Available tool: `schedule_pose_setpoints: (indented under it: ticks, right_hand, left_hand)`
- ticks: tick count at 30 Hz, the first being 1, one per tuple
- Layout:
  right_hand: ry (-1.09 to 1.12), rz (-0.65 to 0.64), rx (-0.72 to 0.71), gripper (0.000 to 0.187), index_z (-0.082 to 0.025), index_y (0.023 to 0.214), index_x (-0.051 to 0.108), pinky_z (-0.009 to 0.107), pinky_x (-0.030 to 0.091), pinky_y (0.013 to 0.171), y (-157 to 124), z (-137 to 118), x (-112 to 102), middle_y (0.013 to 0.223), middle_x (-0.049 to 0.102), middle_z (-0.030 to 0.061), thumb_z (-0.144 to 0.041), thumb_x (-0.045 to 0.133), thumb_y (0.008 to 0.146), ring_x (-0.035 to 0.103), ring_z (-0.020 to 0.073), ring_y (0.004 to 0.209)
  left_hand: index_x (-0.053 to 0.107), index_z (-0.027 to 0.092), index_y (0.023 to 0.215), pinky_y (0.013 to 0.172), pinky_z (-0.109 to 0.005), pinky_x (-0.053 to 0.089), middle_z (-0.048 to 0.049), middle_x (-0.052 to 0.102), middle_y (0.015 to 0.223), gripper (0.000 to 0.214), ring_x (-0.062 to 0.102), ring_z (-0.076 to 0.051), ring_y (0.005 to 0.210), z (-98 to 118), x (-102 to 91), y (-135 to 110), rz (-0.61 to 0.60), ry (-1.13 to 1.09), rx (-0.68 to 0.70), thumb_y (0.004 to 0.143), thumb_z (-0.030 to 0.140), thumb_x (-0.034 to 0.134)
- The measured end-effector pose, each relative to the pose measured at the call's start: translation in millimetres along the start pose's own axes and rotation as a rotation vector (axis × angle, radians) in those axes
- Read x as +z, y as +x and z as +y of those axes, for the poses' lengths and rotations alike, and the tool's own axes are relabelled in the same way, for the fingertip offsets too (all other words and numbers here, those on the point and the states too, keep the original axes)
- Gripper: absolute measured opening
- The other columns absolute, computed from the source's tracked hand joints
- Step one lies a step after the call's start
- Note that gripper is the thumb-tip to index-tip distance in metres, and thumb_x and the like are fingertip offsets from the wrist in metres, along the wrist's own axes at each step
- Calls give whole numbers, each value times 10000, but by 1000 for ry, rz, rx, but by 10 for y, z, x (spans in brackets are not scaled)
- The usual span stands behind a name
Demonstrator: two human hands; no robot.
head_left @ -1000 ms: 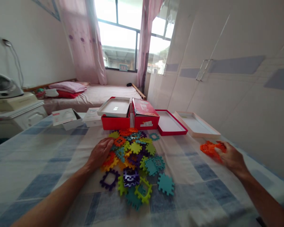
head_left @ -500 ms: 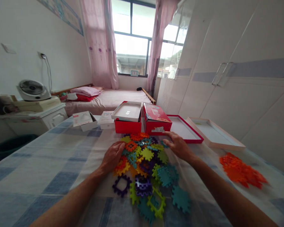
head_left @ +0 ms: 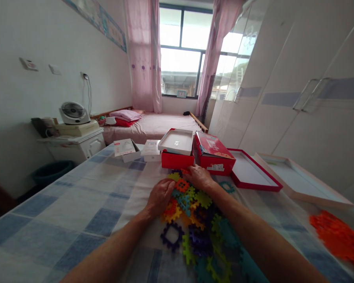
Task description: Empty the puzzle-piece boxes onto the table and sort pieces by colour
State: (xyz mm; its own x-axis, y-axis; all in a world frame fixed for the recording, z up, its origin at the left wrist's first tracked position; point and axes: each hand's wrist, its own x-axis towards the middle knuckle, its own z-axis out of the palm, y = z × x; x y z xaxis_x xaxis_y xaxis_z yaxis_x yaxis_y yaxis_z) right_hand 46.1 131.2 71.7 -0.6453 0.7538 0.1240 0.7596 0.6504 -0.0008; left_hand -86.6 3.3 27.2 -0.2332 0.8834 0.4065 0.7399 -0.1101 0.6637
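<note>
A heap of toothed plastic gear pieces in orange, yellow, green, teal and purple lies on the table before me. My left hand (head_left: 161, 195) rests against the heap's left side, fingers stretched out beside an orange gear piece with square holes (head_left: 182, 185). At the heap's far end, my right hand (head_left: 199, 177) has its fingers bent onto another orange gear piece (head_left: 186, 171), which they partly hide. Nearer to me are a purple ring-shaped gear piece (head_left: 172, 236) and a green one (head_left: 187, 249). My right forearm covers part of the heap's right side.
Behind the heap stand a red box with a white tray on it (head_left: 177, 160) and a second red box (head_left: 214, 157). A red-rimmed lid (head_left: 258, 184) and a pale lid (head_left: 321, 199) lie to the right. Orange pieces (head_left: 339, 236) form a separate pile at far right.
My right hand has moved left, from the heap's right side onto its far end. My left hand stays at the left side. The view has turned a little to the left.
</note>
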Motion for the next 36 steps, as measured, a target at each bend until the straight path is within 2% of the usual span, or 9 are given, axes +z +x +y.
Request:
schedule_pose_setpoints:
  ticks: [3, 7, 11, 15, 18, 22, 24, 28, 36]
  right_hand:
    - [-59, 7, -76, 303, -189, 1108, 526, 343, 478, 736, -4, 36, -22, 1037, 612, 116, -310, 305, 941, 640, 242, 906]
    - [-127, 28, -141, 260, -168, 1106, 490, 322, 483, 715, -27, 86, -110, 1009, 600, 119, -263, 313, 941, 647, 229, 864]
    - [-162, 86, -169, 249, -180, 1137, 437, 294, 482, 711, -112, 64, -262, 1080, 562, 118, -244, 290, 946, 630, 198, 884]
    - [-200, 161, -272, 223, -199, 1119, 429, 272, 475, 668, -234, -73, -318, 1074, 557, 93, -240, 303, 940, 610, 191, 887]
    - [-207, 134, -345, 204, -199, 1072, 462, 273, 465, 654, -306, -183, -256, 1022, 568, 78, -198, 324, 923, 606, 195, 856]
    - [-155, 97, -391, 251, -203, 1135, 471, 291, 458, 709, -361, -239, -165, 1049, 554, 85, -222, 364, 908, 597, 203, 890]
    - [-112, 71, -418, 296, -207, 1171, 472, 307, 453, 757, -374, -234, -152, 1071, 545, 93, -314, 393, 907, 588, 215, 933]
    - [-35, 4, -448, 531, -204, 1222, 464, 325, 454, 765, -361, -217, -183, 1107, 538, 108, -535, 519, 811, 583, 247, 956]
    - [111, -91, -500, 367, -219, 1216, 493, 260, 414, 815, -221, -62, -279, 1095, 589, 78, -348, 506, 873, 571, 181, 992]
  left_hand:
    - [672, 178, 965, 925, -299, 415, -55, 668, 1028, 435, 588, -182, 993, -15, 8, 5, 4, -7, 5, 938, 378, 286]
    - [676, 179, 961, 923, -306, 423, -56, 668, 1028, 427, 588, -186, 997, -28, 12, 8, 12, -10, 5, 935, 377, 299]
    - [684, 171, 957, 954, -320, 420, -70, 644, 1087, 419, 586, -188, 1020, -41, 19, 11, 36, -16, -16, 929, 339, 301]
    - [679, 161, 993, 1001, -333, 397, -89, 575, 1215, 276, 548, -213, 1112, -63, 35, 8, 39, -17, -27, 808, 201, 479]
    - [668, 176, 1026, 1015, -342, 391, -86, 558, 1243, 330, 528, -227, 1148, -80, 45, 4, 37, -18, -2, 714, 142, 568]
    - [672, 200, 1010, 1003, -337, 404, -68, 586, 1196, 274, 551, -213, 1109, -100, 51, 9, 54, -62, 34, 749, 193, 588]
    - [677, 209, 992, 993, -327, 410, -57, 594, 1174, 244, 558, -205, 1091, -109, 52, 15, 55, -85, 32, 767, 211, 584]
    - [685, 212, 963, 975, -326, 422, -54, 596, 1156, 211, 566, -203, 1069, -125, 57, 24, 72, -95, 0, 791, 244, 567]
    - [718, 212, 911, 971, -331, 427, -60, 599, 1164, 209, 577, -207, 1056, -124, 57, 19, 51, -71, -18, 810, 265, 543]
